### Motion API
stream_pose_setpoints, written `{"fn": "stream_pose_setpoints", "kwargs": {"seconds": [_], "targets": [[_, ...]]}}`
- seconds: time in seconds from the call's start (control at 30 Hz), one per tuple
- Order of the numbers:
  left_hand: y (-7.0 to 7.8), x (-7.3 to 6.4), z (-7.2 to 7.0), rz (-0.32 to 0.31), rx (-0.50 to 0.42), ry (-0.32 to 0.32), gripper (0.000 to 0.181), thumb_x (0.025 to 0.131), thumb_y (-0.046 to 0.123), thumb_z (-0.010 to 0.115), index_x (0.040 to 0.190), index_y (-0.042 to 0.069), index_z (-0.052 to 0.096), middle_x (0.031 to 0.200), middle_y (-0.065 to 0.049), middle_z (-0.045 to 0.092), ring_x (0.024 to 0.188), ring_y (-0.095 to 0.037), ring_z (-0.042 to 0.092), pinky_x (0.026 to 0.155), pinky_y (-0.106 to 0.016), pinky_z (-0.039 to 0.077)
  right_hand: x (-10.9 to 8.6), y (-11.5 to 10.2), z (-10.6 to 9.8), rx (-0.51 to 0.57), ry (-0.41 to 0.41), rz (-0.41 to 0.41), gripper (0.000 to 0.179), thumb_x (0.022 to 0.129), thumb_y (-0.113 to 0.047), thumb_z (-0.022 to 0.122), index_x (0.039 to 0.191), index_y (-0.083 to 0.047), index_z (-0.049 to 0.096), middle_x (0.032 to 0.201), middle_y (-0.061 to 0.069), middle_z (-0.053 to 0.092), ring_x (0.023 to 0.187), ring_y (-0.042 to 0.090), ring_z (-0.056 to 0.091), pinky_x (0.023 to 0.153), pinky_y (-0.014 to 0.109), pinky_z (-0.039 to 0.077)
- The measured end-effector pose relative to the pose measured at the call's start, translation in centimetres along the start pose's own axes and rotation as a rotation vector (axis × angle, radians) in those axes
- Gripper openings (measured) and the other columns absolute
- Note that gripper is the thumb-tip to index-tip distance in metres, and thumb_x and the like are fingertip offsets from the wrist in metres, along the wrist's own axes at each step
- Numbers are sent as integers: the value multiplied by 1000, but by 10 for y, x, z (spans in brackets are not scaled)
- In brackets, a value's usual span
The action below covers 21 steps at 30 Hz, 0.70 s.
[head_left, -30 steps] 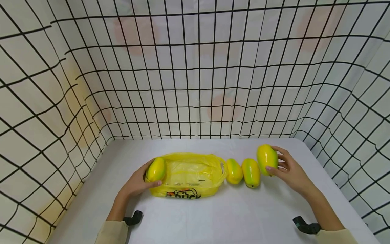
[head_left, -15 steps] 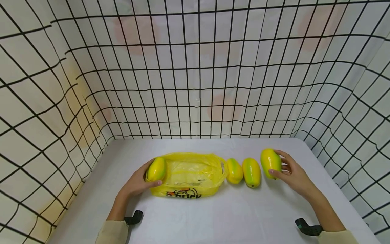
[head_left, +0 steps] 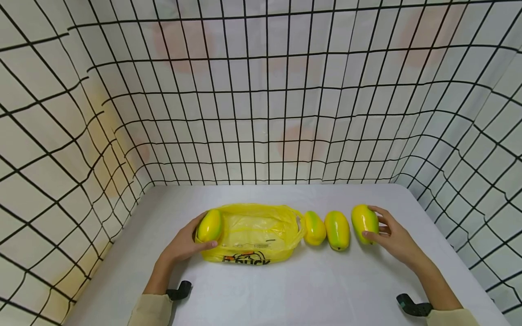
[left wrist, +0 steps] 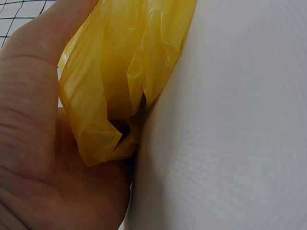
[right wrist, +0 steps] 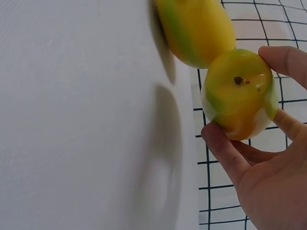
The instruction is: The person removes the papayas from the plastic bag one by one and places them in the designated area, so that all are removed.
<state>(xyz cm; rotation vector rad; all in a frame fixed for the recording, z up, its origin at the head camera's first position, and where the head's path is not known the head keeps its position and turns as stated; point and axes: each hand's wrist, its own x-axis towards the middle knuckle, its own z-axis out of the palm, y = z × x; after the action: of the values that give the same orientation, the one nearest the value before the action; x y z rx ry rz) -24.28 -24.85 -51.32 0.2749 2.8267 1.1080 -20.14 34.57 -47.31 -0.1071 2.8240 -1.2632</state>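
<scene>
A yellow plastic bag (head_left: pixel 250 231) with dark print lies across the middle of the table, its mouth spread open. At its left end sits a yellow-green oval fruit (head_left: pixel 210 225). My left hand (head_left: pixel 183 242) grips that end, thumb in front; crumpled bag film (left wrist: pixel 120 76) fills its grasp in the left wrist view. My right hand (head_left: pixel 393 237) pinches another oval fruit (head_left: pixel 364 223) between thumb and fingers at the right end of a row. In the right wrist view this fruit (right wrist: pixel 240 93) shows its dark-spotted end, its shadow falling on the table beside it.
Two more such fruits, one (head_left: pixel 314 228) against the bag's right end and one (head_left: pixel 337 230) beside it, lie on the white table (head_left: pixel 302 290). A black wire grid (head_left: pixel 267 104) encloses the back and both sides.
My right hand has lowered its fruit toward the table and shifted it slightly right, away from the neighbouring fruit. The left hand and the bag have stayed in place.
</scene>
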Motion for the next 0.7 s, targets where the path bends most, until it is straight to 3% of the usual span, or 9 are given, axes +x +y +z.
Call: {"fn": "stream_pose_setpoints", "kwargs": {"seconds": [0.7], "targets": [[1, 0, 0, -16, -2, -7, 113, 76, 62, 81, 165, 21, 23, 165, -13, 37, 143, -38, 45, 116, -67, 36, 0, 15, 12, -62, -31, 43, 94, 96, -50, 70, 165, -16, 16, 156, 38, 33, 132, 58, 47, 95, 67, 53]]}}
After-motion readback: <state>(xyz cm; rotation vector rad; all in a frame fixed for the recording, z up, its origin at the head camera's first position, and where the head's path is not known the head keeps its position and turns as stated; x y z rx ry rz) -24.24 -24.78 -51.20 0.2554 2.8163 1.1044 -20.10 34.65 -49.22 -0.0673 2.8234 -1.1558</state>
